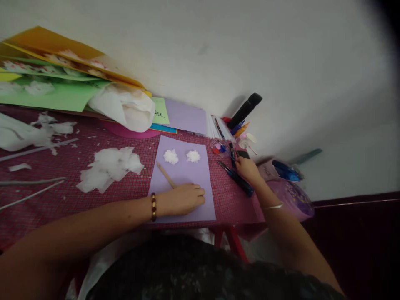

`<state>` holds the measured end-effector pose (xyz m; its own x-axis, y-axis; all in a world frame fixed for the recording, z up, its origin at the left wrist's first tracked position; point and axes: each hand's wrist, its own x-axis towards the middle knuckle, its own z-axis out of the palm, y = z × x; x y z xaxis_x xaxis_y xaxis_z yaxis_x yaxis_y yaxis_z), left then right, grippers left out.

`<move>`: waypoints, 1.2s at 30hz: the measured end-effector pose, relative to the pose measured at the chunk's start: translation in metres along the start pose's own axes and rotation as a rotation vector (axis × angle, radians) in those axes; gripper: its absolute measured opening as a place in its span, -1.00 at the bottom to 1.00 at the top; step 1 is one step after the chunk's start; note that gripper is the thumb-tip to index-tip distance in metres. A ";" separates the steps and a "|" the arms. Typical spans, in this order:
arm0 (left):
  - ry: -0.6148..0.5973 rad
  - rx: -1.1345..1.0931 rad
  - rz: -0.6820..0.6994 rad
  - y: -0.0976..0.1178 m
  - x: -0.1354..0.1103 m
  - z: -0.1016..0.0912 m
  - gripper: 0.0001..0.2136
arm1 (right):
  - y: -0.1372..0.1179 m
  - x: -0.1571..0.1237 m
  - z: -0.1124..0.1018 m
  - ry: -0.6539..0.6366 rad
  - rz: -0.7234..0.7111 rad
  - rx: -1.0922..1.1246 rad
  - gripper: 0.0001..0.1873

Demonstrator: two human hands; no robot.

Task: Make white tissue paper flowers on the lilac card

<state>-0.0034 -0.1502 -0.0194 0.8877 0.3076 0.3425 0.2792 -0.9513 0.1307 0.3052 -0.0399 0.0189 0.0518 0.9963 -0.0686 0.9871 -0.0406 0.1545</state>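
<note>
A sheet of purple paper [187, 177] lies in front of me with two white fluffy tufts [171, 156] near its top. My left hand [183, 198] rests palm down on the lower part of the sheet, fingers loosely bent. A light brown stick [165, 174] sticks out from behind that hand, apparently lying on the paper. To the right, my right hand [246, 168] is closed on a thin blue stick [230, 155], whose tip points at a small palette of coloured paint spots [218, 148]. A dark utility knife [236, 178] lies just left of this hand.
Torn white tissue [109, 166] lies left of the sheet. Coloured cards [56, 93] and a white crumpled wad [125, 107] fill the back left. A black upright object [245, 110] stands by the wall. A pink tub [290, 198] is at the right edge.
</note>
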 end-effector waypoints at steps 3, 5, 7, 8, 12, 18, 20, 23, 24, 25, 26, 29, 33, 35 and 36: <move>0.014 -0.008 0.008 -0.001 0.000 0.000 -0.90 | 0.002 -0.003 0.001 -0.001 0.012 -0.015 -0.66; 0.021 -0.014 0.000 -0.001 0.000 0.000 -0.90 | 0.004 -0.005 0.002 -0.006 0.017 -0.023 -0.67; 0.014 -0.027 -0.019 0.000 0.000 -0.001 -0.90 | 0.006 -0.007 0.002 -0.016 0.013 -0.029 -0.67; 0.006 -0.037 -0.025 0.001 0.000 -0.001 -0.90 | 0.007 -0.008 0.003 -0.023 0.008 -0.031 -0.67; -0.007 -0.048 -0.024 0.002 0.000 -0.001 -0.90 | 0.009 -0.007 0.005 -0.037 -0.013 -0.045 -0.64; -0.021 -0.031 -0.041 0.001 0.000 0.001 -0.93 | 0.015 -0.003 -0.008 -0.014 -0.071 -0.054 -0.56; -0.053 -0.052 -0.030 0.002 0.001 -0.001 -0.93 | 0.015 -0.001 -0.020 -0.023 -0.092 -0.030 -0.55; -0.086 -0.088 -0.020 0.002 0.004 -0.006 -0.88 | -0.002 0.004 -0.034 0.067 -0.151 0.003 -0.65; -0.090 -0.096 -0.019 0.002 0.004 -0.007 -0.87 | -0.013 0.005 -0.037 0.102 -0.197 0.014 -0.72; -0.096 -0.098 -0.021 0.001 0.005 -0.008 -0.86 | -0.029 0.004 -0.040 0.113 -0.266 0.038 -0.77; -0.104 -0.097 -0.023 0.001 0.005 -0.009 -0.84 | -0.047 0.002 -0.043 0.136 -0.326 0.061 -0.79; -0.142 -0.077 -0.021 0.000 0.005 -0.009 -0.76 | -0.117 -0.016 -0.048 0.157 -0.557 0.186 -0.75; -0.145 -0.032 -0.002 -0.001 0.006 -0.004 -0.71 | -0.204 -0.050 -0.052 0.141 -0.830 0.242 -0.67; -0.128 -0.014 0.005 -0.002 0.005 0.000 -0.69 | -0.229 -0.059 -0.055 0.111 -0.900 0.236 -0.68; -0.121 -0.013 0.005 -0.002 0.005 0.001 -0.70 | -0.236 -0.059 -0.056 0.104 -0.904 0.239 -0.68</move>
<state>0.0004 -0.1469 -0.0190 0.9269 0.2978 0.2284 0.2709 -0.9521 0.1422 0.0610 -0.0853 0.0421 -0.7518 0.6589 0.0264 0.6518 0.7486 -0.1217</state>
